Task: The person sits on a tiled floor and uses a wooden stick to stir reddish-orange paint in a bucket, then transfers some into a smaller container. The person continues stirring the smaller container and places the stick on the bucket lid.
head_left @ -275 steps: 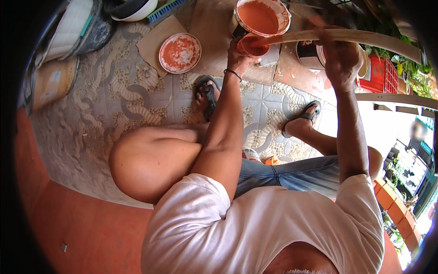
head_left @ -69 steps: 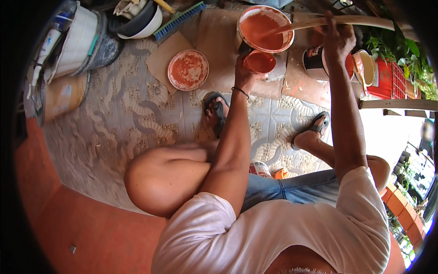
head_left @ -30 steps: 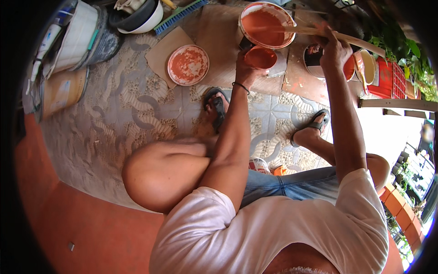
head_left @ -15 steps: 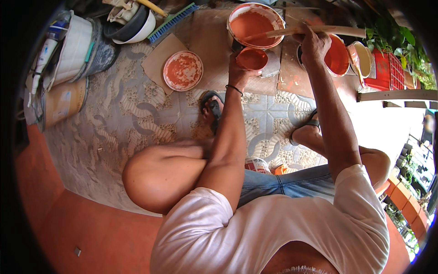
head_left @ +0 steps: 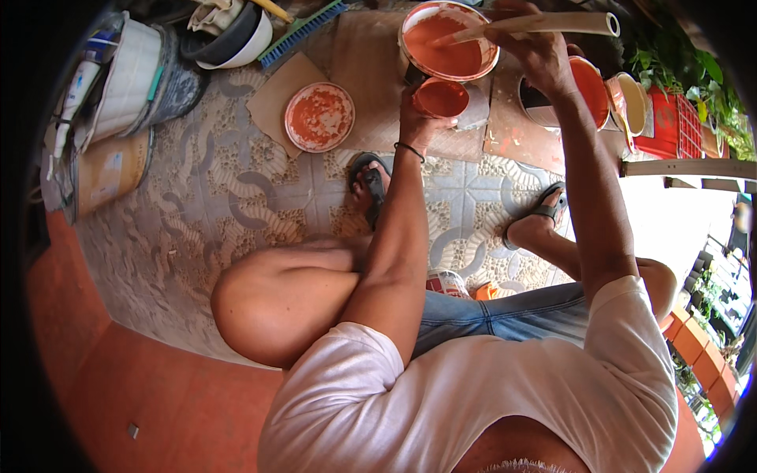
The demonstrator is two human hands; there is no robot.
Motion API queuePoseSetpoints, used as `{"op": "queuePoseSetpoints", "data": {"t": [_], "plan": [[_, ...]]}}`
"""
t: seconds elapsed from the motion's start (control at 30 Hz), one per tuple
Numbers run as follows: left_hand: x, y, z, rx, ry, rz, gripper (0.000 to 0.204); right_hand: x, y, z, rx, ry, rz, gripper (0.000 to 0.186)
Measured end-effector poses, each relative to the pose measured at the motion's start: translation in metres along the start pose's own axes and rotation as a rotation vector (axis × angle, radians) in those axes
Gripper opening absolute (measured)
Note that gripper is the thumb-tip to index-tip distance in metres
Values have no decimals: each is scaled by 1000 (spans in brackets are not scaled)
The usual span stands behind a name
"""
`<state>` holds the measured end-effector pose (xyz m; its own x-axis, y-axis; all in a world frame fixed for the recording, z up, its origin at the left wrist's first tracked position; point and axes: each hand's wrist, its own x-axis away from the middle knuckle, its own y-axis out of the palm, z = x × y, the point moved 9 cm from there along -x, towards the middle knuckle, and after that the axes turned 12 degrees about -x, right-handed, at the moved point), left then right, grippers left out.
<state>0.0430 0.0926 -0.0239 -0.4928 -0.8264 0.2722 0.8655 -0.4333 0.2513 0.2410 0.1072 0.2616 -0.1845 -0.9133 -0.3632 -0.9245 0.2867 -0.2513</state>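
Note:
My left hand (head_left: 422, 122) is wrapped round a small cup (head_left: 441, 98) with orange-red paint inside. The cup is held just at the near side of a white bucket (head_left: 483, 59) of orange paint. My right hand (head_left: 542, 59) grips a long pale stick (head_left: 556, 24), which looks like bamboo. Its lower end dips into the bucket's paint, while the hollow upper end points to the right. Behind my right wrist stands another bucket (head_left: 593, 93) with red-orange paint, partly hidden by my arm.
A paint-smeared round lid (head_left: 319, 117) lies on cardboard (head_left: 272, 98) to the left. Right of the second bucket are a cream-coloured tub (head_left: 631, 94) with a brush (head_left: 617, 110) and a red crate (head_left: 670, 122). Stacked buckets (head_left: 122, 87) and a blue brush (head_left: 302, 33) are at the far left.
My right hand has shifted slightly left and the stick's upper end has swung, now showing its hollow opening. The cup stays in my left hand, nearly unmoved.

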Motion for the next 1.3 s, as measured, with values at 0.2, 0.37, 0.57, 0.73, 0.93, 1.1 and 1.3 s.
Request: {"op": "queuePoseSetpoints", "data": {"t": [0.2,0.37,0.57,0.73,0.93,1.1,1.3], "plan": [[-1,0,-4,16,-26,-10,112,14,-29,22,365,-24,233,41],[1,1,-1,29,-14,10,111,54,-67,86,-150,395,735,41],[7,0,8,48,-9,36,109,37,-79,98,-184,325,365,39],[4,3,12,41,9,36,106,65,-95,135,-270,516,657,37],[3,4,12,40,-7,-46,100,65,-82,123,-488,415,665,35],[3,5,16,6,-3,-37,99,64,-90,133,-388,475,623,38],[6,-1,16,26,35,49,97,54,-93,123,-491,387,645,49]]}}
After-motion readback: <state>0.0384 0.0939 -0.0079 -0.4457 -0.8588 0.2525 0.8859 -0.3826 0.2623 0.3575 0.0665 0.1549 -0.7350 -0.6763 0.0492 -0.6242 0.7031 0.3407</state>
